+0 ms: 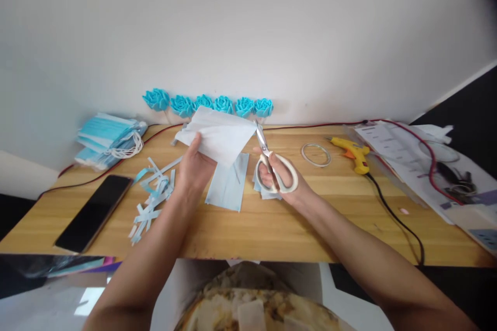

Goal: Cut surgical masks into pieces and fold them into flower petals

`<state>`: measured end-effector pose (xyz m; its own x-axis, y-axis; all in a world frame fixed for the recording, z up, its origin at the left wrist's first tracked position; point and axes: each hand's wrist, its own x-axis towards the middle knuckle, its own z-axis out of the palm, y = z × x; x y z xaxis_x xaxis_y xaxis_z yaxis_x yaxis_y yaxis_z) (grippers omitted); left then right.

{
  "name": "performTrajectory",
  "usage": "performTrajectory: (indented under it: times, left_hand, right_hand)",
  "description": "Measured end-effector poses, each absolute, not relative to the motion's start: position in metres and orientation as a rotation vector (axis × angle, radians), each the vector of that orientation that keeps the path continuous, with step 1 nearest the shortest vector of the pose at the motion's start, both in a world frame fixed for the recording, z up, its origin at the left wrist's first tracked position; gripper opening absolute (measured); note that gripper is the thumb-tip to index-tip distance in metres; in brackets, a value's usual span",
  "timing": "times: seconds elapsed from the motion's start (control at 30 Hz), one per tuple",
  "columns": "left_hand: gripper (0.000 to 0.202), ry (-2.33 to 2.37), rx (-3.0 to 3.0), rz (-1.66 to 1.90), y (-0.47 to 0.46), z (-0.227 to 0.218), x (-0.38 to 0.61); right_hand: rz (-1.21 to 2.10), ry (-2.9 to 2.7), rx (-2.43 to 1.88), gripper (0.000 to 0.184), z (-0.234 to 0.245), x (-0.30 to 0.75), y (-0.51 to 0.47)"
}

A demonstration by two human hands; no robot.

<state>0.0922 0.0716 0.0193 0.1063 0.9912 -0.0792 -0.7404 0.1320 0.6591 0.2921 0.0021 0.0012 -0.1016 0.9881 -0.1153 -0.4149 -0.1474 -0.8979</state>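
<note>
One sheet [223,134] in left hand [194,169], one pair of scissors [264,150] in right hand [282,173], six blue flowers [223,104]

One pair of scissors [265,151], one phone [94,213], six flowers [244,107].

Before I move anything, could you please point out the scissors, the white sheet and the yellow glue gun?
Scissors [264,146], head view: on the metal blades.
White sheet [222,135], head view: on its middle.
Yellow glue gun [359,152], head view: on its body.
</note>
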Motion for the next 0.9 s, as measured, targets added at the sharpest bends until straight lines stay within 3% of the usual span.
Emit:
performTrajectory:
  times: [0.3, 0.57, 0.7, 0.8, 0.9]
  left_hand:
    - [0.045, 0.652, 0.304, 1.359, 0.072, 0.021, 0.097]
    - [0.032, 0.614, 0.339, 1.389, 0.07, 0.016, 0.101]
    - [0.038, 0.712, 0.35, 1.356, 0.071, 0.009, 0.103]
    - [0.044, 0.719, 0.47, 1.303, 0.071, 0.005, 0.1]
    - [0.047, 0.703, 0.557, 1.239, 0.07, 0.004, 0.097]
  right_hand:
    - [1.599, -0.817, -0.915, 0.066, -0.002, 0.292, 0.006]
    - [1.562, -0.994, -0.96, 0.066, 0.005, 0.29, -0.002]
    - [1.539, -1.165, -0.923, 0.064, 0.008, 0.294, -0.003]
    - [1.437, -1.034, -0.785, 0.064, 0.009, 0.305, 0.01]
    - [1.33, -0.746, -0.696, 0.054, 0.01, 0.318, 0.028]
